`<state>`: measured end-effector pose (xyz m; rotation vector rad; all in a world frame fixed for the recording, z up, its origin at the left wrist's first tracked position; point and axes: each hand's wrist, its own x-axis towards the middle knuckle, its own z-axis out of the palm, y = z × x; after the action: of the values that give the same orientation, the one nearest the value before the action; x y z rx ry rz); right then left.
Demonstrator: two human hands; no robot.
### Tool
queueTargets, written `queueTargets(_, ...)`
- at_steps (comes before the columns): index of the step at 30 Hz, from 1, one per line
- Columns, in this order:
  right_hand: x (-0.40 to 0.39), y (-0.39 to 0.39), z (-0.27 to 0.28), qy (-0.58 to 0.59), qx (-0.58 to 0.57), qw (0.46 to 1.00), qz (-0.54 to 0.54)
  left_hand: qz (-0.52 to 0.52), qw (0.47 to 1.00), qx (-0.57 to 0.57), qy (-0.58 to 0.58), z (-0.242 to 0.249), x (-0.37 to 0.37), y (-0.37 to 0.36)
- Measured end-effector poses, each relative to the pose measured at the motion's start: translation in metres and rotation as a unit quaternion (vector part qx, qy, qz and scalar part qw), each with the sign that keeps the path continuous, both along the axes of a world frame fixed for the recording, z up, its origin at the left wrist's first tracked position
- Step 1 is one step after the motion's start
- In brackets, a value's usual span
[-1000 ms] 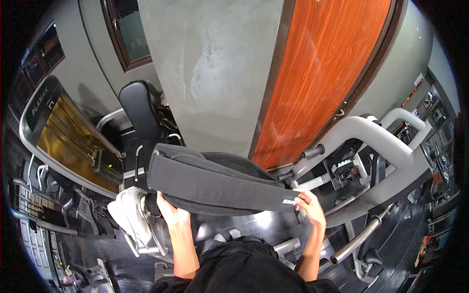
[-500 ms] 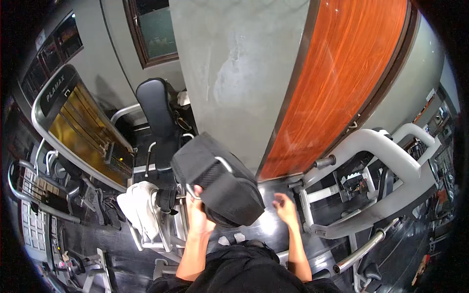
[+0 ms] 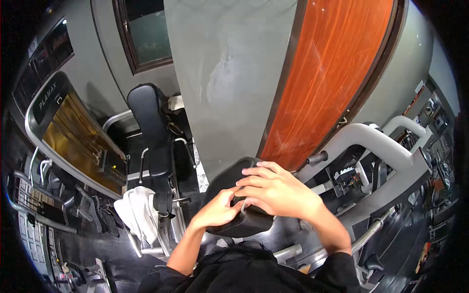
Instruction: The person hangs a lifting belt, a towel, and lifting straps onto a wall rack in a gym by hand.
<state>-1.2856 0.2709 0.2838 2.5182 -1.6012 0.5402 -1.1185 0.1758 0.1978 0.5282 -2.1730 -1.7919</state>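
A wide black weightlifting belt (image 3: pixel 246 223), curled into a loop, is held in front of my body. My left hand (image 3: pixel 215 211) grips its near left side, with the thumb against the metal buckle (image 3: pixel 243 207). From the right, my right hand (image 3: pixel 276 191) reaches over the belt, its fingers bent around the upper part and meeting the left fingertips. Both hands hide much of the buckle and strap.
A white towel (image 3: pixel 139 212) hangs over a metal frame at left. Beyond it are a black padded seat (image 3: pixel 146 110) and a weight-stack machine (image 3: pixel 80 136). A grey machine arm (image 3: pixel 369 144) stands close at right, before a wooden panel (image 3: pixel 332 73).
My right hand has come in from the right and taken hold of the belt beside the left. The belt has turned and dropped slightly, and the view has shifted.
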Motion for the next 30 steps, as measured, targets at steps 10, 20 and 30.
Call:
queueTargets(10,-0.004,-0.018,0.041,-0.084,0.024,0.995,0.054,-0.115,0.988,0.057,0.081,0.052,-0.005,-0.045)
queueTargets(20,-0.010,-0.054,0.122,-0.282,-0.006,0.953,-0.110,0.077,0.906,-0.338,0.245,0.146,0.005,-0.057)
queueTargets(30,-0.005,-0.127,0.180,-0.141,-0.091,0.984,-0.051,0.053,0.934,-0.246,0.253,0.216,-0.006,-0.135)
